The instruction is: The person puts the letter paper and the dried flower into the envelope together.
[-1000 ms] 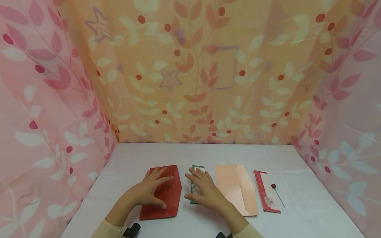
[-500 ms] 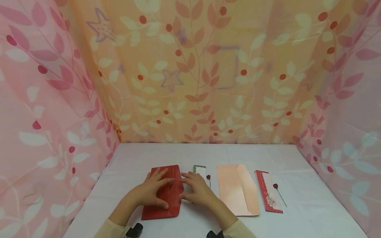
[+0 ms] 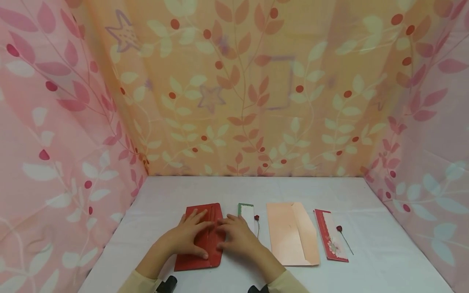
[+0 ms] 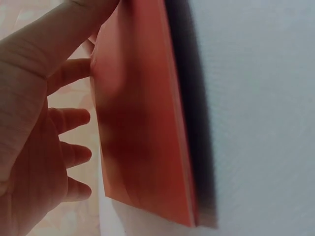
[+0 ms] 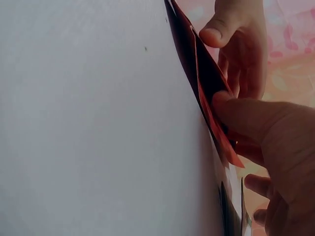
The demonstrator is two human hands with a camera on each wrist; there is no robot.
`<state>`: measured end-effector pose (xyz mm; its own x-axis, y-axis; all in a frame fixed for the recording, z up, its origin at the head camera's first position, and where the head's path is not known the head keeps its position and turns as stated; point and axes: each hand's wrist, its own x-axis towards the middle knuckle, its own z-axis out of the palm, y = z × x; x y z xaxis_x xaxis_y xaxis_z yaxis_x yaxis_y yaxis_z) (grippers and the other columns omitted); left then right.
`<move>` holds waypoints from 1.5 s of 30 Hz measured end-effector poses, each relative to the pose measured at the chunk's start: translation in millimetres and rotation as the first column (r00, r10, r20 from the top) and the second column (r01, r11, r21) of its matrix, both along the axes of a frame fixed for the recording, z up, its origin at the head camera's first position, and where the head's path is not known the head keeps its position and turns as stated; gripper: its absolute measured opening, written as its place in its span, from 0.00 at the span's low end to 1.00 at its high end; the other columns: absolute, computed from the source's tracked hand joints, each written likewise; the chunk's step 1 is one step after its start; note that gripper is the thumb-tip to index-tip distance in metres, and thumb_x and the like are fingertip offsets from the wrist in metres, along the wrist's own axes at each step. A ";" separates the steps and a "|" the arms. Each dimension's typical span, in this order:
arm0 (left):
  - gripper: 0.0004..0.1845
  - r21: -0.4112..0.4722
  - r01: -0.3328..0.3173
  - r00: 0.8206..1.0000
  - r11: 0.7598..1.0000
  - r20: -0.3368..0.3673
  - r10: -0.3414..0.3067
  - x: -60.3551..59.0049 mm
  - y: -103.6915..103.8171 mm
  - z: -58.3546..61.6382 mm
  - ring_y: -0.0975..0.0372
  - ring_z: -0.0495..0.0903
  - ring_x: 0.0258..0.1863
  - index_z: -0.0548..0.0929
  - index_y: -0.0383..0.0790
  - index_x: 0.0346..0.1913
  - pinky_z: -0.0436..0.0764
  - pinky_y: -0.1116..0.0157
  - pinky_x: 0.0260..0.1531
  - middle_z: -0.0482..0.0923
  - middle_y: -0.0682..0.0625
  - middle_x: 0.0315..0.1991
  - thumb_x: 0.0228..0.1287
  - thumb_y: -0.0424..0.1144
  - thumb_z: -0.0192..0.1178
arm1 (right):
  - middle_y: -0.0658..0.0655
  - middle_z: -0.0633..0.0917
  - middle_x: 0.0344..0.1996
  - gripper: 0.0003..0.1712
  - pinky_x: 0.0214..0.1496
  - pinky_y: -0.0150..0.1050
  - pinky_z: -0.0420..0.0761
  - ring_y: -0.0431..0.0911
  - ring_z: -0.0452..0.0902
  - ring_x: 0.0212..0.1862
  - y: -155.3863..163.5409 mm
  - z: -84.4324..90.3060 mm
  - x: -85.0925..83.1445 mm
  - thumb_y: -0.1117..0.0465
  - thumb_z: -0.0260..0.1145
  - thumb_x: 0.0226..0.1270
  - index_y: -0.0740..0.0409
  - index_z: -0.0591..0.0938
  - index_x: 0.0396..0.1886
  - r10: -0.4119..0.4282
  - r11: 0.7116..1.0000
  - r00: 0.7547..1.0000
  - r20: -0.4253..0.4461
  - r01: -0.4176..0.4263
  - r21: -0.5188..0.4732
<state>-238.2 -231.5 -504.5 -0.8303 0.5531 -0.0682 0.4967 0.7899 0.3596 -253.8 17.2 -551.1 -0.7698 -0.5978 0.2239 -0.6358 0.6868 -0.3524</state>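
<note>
Red envelope (image 3: 199, 240) lies under left hand (image 3: 185, 236), flat; right hand (image 3: 238, 240) seemingly pinches its edge

Red envelope (image 3: 199, 240) lies flat on the white table, long axis toward 12 o'clock. Its right flap edge is lifted slightly.

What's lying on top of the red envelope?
Both hands: the left hand lies flat on the red envelope, and the right hand presses its right edge. Anything inside stays hidden.
</note>
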 end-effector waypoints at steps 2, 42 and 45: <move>0.52 0.005 0.008 1.000 1.000 -0.011 -0.008 0.9 0.5 -0.4 0.35 0.44 0.80 0.72 0.58 0.73 0.47 0.29 0.71 0.52 0.42 0.82 0.43 0.75 0.71 | 0.45 0.79 0.68 0.26 0.76 0.66 0.57 0.53 0.66 0.75 -2.4 -0.7 1.4 0.39 0.75 0.59 0.38 0.86 0.57 -0.007 0.999 1.000 -0.026 0.008 0.038; 0.44 0.127 -0.014 0.996 0.992 0.085 0.003 -2.0 -6.3 8.0 0.44 0.52 0.80 0.70 0.55 0.53 0.77 0.44 0.63 0.54 0.44 0.81 0.34 0.66 0.82 | 0.50 0.86 0.58 0.21 0.71 0.59 0.70 0.53 0.77 0.65 -1.8 37.4 24.7 0.50 0.77 0.59 0.48 0.88 0.52 -0.039 0.999 0.986 -0.159 0.043 0.016; 0.43 0.133 -0.018 0.996 0.991 0.091 0.006 -1.8 -5.8 8.3 0.43 0.52 0.80 0.70 0.56 0.52 0.77 0.44 0.62 0.54 0.44 0.81 0.34 0.65 0.83 | 0.51 0.87 0.55 0.21 0.68 0.54 0.73 0.50 0.79 0.61 6.5 43.4 24.5 0.52 0.78 0.59 0.51 0.88 0.51 -0.075 0.997 0.983 -0.168 0.072 -0.023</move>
